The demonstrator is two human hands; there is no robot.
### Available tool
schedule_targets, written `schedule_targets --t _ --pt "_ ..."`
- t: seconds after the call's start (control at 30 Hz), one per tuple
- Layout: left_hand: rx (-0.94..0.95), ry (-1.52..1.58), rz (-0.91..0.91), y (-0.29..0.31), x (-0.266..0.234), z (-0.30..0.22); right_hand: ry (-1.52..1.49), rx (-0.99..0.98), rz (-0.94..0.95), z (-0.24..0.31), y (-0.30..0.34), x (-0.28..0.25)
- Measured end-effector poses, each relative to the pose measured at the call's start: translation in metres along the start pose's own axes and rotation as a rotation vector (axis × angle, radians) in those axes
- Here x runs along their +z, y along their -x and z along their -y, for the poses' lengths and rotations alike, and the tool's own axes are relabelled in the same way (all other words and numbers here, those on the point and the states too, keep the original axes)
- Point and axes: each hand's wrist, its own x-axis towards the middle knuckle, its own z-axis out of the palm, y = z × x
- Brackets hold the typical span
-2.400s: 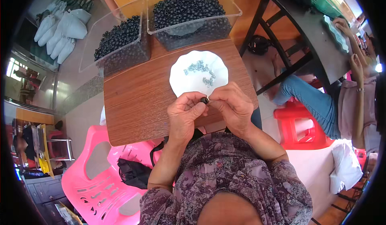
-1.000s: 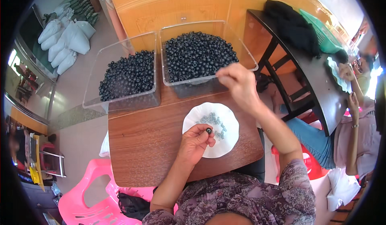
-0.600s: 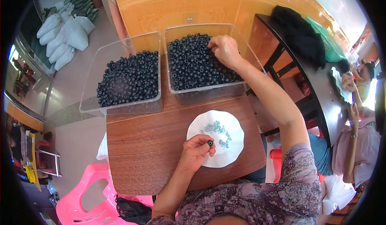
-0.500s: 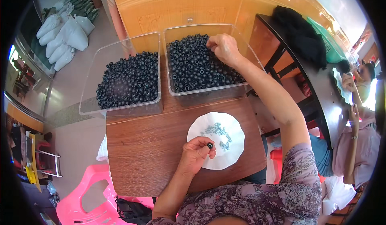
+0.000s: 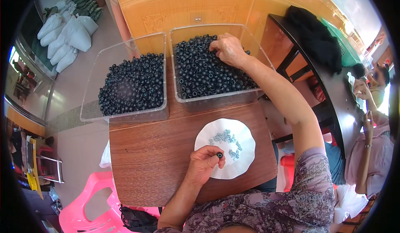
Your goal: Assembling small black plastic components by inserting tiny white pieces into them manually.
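Note:
My left hand [image 5: 203,163] pinches one small round black hollow piece [image 5: 219,154] between thumb and fingers, its open end facing up. It is over the near left rim of a white wavy-edged plate [image 5: 246,139], on which small clear bluish bits [image 5: 221,136] lie in a curved scatter. My right hand [image 5: 230,50] reaches into the right clear plastic bin [image 5: 208,101], fingers curled down at the heap of black hollow pieces [image 5: 200,66]. Whatever its fingertips hold is hidden. Beside it, the left clear bin [image 5: 93,95] holds a like heap of black pieces [image 5: 137,83].
Both bins stand at the far side of the brown wooden table [image 5: 150,158], against a wooden panel [image 5: 187,4]. A pink plastic chair [image 5: 93,204] is at lower left, white sacks [image 5: 68,39] at far left. On the right, a person [image 5: 371,162] sits at a dark table [image 5: 329,83].
My right hand has moved slightly left and nearer within the right bin, its fingers lower at the pieces. My left hand keeps its pinch on the black piece, almost unmoved.

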Motion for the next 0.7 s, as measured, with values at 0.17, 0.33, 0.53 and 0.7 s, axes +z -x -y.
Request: schedule_targets --t 0.17,0.33,0.53,0.7 --pt "0.002 -0.008 -0.008 0.001 0.000 -0.001 -0.156 0.029 -0.071 0.022 -0.010 0.001" --pt "0.006 0.011 -0.008 0.001 -0.002 0.000 0.166 -0.207 -0.024 0.035 -0.020 0.015" --pt "0.002 -0.001 -0.026 0.000 -0.002 0.000 0.342 -0.366 0.062 0.042 -0.027 0.029" --pt "-0.001 -0.006 -0.027 0.000 -0.003 0.000 0.237 -0.358 0.030 0.041 -0.027 0.026"
